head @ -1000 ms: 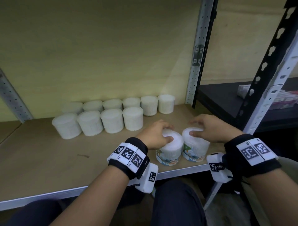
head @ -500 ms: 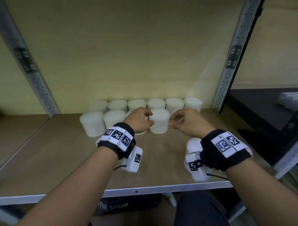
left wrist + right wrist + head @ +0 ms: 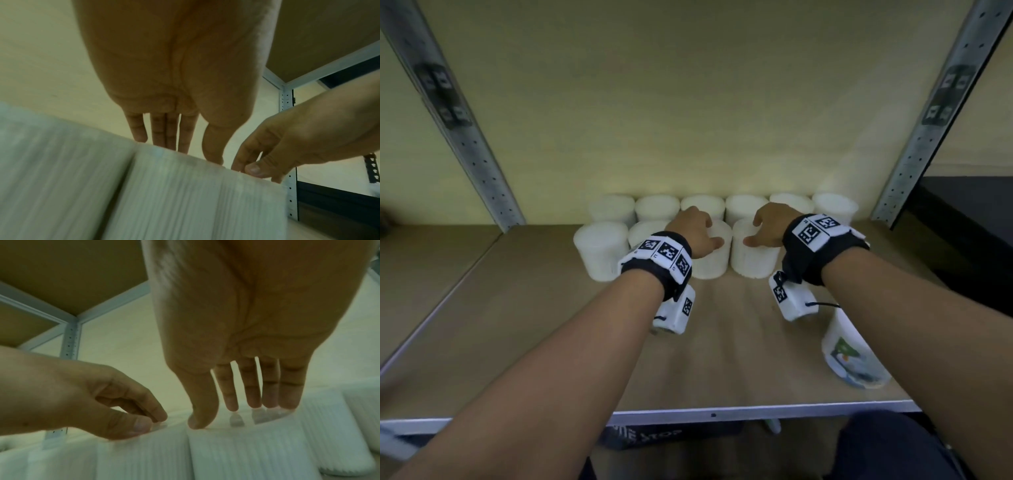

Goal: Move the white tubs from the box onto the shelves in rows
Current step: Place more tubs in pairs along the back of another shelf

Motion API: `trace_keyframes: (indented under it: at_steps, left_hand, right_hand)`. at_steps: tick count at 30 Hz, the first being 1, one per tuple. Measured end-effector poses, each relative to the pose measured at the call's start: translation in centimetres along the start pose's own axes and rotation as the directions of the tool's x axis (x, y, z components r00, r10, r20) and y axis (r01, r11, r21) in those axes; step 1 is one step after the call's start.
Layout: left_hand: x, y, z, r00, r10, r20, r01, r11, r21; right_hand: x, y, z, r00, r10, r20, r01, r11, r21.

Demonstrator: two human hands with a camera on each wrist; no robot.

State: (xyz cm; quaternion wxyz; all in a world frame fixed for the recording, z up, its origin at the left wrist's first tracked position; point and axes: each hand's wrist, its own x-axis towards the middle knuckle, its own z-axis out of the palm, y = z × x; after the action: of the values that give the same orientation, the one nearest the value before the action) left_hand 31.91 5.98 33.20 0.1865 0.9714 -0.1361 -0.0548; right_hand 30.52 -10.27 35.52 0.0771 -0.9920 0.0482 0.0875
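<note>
Plain white tubs stand in two rows at the back of the shelf (image 3: 722, 342). My left hand (image 3: 705, 229) (image 3: 185, 149) rests its fingertips on top of the third front-row tub (image 3: 712, 263) (image 3: 195, 194). Beside it, my right hand (image 3: 760, 229) (image 3: 232, 415) touches the top of the fourth front-row tub (image 3: 753, 263) (image 3: 246, 451) with fairly straight fingers. Neither hand wraps around a tub. One labelled tub (image 3: 852, 359) stands apart near the shelf's front right corner, below my right forearm. The box is out of view.
Perforated metal uprights stand at the left (image 3: 465, 137) and right (image 3: 928, 137) of the bay. A dark shelf (image 3: 962, 222) adjoins on the right. Bare board lies between the front row and the shelf's metal front edge (image 3: 688, 416).
Both hands let go of the two labelled tubs at the front edge and reached back to the front row, where each now rests on a tub. Only one labelled tub shows now.
</note>
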Motion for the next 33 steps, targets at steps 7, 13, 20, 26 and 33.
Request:
trace_keyframes:
  at_steps: [7,13,20,26,33]
  left_hand:
    - [0.8,-0.6,0.3,1.000,0.007,-0.010,-0.007,1.000,-0.019]
    - [0.7,-0.6,0.4,1.000,0.008,-0.016,-0.009,1.000,-0.021]
    - [0.6,-0.5,0.2,1.000,0.008,-0.005,-0.008,1.000,-0.004]
    - [0.6,-0.3,0.5,1.000,0.002,-0.007,-0.002,1.000,0.002]
    - [0.6,-0.3,0.7,1.000,0.002,-0.013,-0.002,1.000,0.009]
  right_hand:
    - [1.5,-0.4,0.2,1.000,0.017,0.012,-0.016,0.998,-0.061]
    - [1.4,-0.1,0.1,1.000,-0.003,0.017,0.004,0.997,-0.079]
    - [0.8,0.3,-0.8,0.992,-0.082,0.091,0.093,0.989,-0.115]
    - [0.8,0.6,-1.5,0.995,-0.092,0.039,0.093,0.995,-0.042]
    - [1.3,0.4,0.1,1.000,0.006,0.009,-0.005,0.996,-0.090]
